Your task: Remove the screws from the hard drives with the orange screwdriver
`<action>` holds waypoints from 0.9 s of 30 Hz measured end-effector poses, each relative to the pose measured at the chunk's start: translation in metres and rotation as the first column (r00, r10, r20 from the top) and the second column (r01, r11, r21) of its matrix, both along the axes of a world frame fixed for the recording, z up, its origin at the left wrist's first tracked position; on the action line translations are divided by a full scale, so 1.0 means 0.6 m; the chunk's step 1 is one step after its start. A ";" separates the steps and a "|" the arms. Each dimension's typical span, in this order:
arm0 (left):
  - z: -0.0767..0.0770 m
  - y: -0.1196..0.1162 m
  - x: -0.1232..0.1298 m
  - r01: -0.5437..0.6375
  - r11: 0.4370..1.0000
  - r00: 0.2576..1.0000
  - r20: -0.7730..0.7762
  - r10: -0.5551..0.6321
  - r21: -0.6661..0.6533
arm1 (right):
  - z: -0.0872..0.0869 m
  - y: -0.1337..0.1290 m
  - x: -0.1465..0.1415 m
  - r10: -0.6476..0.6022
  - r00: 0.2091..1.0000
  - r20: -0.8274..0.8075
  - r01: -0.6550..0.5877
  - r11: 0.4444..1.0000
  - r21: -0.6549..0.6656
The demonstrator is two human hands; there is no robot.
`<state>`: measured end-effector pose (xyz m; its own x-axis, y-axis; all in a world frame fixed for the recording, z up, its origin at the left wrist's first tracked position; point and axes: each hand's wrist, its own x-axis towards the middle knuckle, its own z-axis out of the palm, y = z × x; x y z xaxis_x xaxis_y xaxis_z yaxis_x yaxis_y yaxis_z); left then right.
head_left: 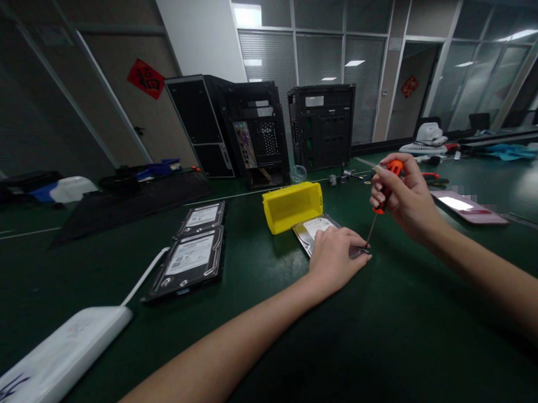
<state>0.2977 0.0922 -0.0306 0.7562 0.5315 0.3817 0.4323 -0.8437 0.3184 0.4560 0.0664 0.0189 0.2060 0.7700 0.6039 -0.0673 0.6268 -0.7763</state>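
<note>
My left hand [336, 253] lies over a hard drive [306, 234] on the green table, its fingers closed around the drive's near right part. Part of the drive is hidden beneath that hand. In my right hand [401, 191] is an orange and black screwdriver [387, 188], gripped by the handle. Its thin shaft slants down to the left, and the tip reaches the drive's right end beside my left fingertips. Whether the tip sits in a screw is too small to tell. Directly behind the drive a yellow plastic bin [293, 206] lies with its opening facing me.
Two more hard drives [191, 257] lie to the left, near a white power strip [66, 349] with its cord. Black computer cases [258, 131] stand at the back. A pink phone [467, 207] rests on the right, with pliers [433, 181] behind my right hand.
</note>
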 end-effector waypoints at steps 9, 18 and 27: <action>-0.003 0.000 0.001 0.000 1.000 1.000 0.020 0.000 0.006 | 0.007 -0.006 -0.006 0.131 0.986 -0.106 -0.135 0.990 -0.028; 0.002 -0.001 -0.001 0.013 1.000 1.000 0.006 -0.013 -0.011 | 0.005 -0.001 0.001 0.097 0.991 -0.093 -0.100 0.994 -0.033; 0.001 0.000 -0.002 0.009 1.000 1.000 -0.006 -0.009 -0.026 | 0.005 -0.009 -0.008 -0.031 1.000 -0.002 0.031 1.000 -0.002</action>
